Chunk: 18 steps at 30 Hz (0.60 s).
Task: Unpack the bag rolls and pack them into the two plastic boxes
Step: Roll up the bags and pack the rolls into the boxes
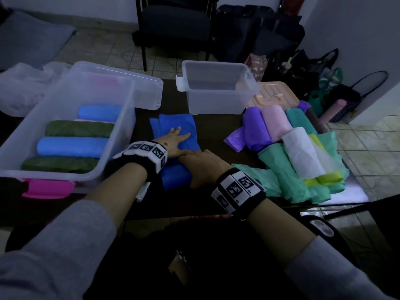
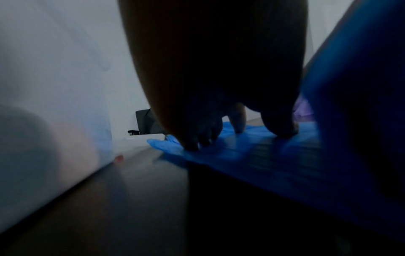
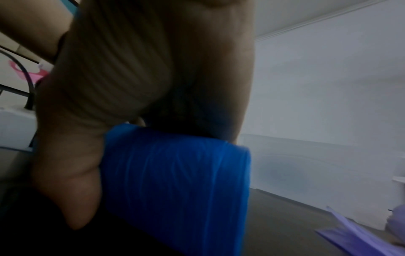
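Right hand (image 1: 203, 163) is curled over the rolled-up end of the dark blue bag roll (image 1: 176, 175) near frame centre, thumb down one side of it in the right wrist view. Left hand (image 1: 173, 142) is spread flat, fingers straight, pressing the unrolled tail of the same blue roll onto the dark table (image 1: 216, 131).

To the left sits the big clear box (image 1: 121, 118) with a pink latch, holding two light blue rolls (image 1: 71, 147) and two dark green rolls (image 1: 79, 128) side by side; its wall is right next to the left wrist. Upper centre is the smaller clear box (image 1: 216, 100), nothing visible inside. On the right there's a loose heap touching each other: purple roll (image 1: 256, 131), pink roll (image 1: 277, 122), teal roll (image 1: 299, 120), white roll (image 1: 302, 154), yellow-green roll (image 1: 329, 177) and mint green rolls (image 1: 281, 169), with a peach lid (image 1: 272, 94) behind them.

Both wristbands carry black-and-white square marker patterns; no readable text anywhere.
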{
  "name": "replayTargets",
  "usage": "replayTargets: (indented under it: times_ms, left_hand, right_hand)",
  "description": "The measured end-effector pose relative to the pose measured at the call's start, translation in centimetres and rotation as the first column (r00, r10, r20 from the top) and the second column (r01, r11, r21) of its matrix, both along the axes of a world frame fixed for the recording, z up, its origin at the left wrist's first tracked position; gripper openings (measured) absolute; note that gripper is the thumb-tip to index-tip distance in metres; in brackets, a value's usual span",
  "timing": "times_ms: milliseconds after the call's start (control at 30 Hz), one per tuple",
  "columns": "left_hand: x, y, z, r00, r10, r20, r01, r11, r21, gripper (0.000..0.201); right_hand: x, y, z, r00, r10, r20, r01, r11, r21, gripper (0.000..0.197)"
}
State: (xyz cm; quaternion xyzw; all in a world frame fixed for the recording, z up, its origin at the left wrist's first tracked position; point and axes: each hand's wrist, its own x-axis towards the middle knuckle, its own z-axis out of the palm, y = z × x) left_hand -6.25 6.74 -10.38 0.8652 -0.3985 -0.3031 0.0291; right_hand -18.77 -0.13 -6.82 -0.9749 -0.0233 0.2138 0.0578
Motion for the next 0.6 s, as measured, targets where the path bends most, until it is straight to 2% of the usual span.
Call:
replayTargets:
  times_ms: [233,500,600]
  left_hand:
    - [-0.1,-0.3,0.9,0.999,-0.045,0.027,0.043,0.996,0.074,0.073]
    - [-0.6,-0.1,1.2,0.998,-0.061,0.023,0.059,0.995,0.078,0.074]
    - [-0.7,0.0,1.2,0.998,-0.054,0.012,0.053,0.997,0.063,0.074]
  right_hand:
    - [0.3,0.1,0.5,0.999,-0.016,-0.03,0.017,1.0,0.019,0.055]
    - [0.0,0.6,0.7,0.996,-0.018,-0.082,0.024,0.997,0.071,0.052]
    - [-0.4,0.5,1.0,0.994,-0.051,-0.095,0.064,0.988,0.142,0.061]
